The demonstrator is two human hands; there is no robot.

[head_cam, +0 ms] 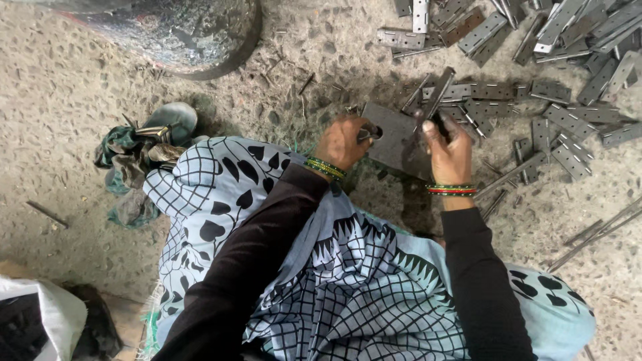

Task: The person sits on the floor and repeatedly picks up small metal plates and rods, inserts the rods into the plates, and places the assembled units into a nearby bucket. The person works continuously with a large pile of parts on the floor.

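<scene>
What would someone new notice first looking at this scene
First, the two hands at centre: the left hand grips a small metal piece against a dark metal block on the floor, while the right hand holds a hinge upright over it. Next, the pile of grey metal hinges spreads across the upper right. A patterned pale-blue cloth fills the foreground.

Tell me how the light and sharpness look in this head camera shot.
Head view: soft, even daylight, no glare; faint shadows under the hinges; left hand and right hand fairly sharp; edges bend slightly from the wide lens.
</scene>
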